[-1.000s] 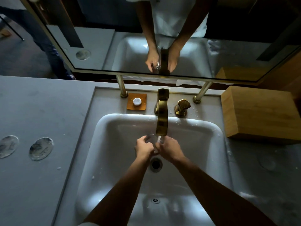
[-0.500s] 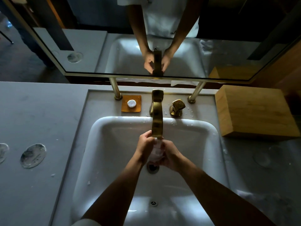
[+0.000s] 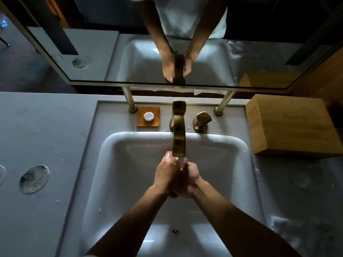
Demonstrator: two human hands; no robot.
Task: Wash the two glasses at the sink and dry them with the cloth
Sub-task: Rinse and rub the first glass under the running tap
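My left hand (image 3: 166, 173) and my right hand (image 3: 192, 179) are pressed together under the brass faucet (image 3: 179, 138), over the white sink (image 3: 111, 145). Both wrap around a clear glass (image 3: 181, 161); only a small wet part of it shows between my fingers, right below the spout. A pale crumpled cloth (image 3: 284, 227) lies on the counter right of the sink, near the front. A faint round clear shape (image 3: 300, 177) stands on the right counter; I cannot tell whether it is the other glass.
A brass tap handle (image 3: 202, 120) sits right of the faucet and an orange soap dish (image 3: 148, 116) left of it. A wooden box (image 3: 293, 125) fills the back right. Two round glassy discs (image 3: 34, 179) lie on the left counter. A mirror hangs behind.
My hands have closed tighter around the glass and slid together under the spout, so the glass is now almost hidden. The view has shifted slightly.
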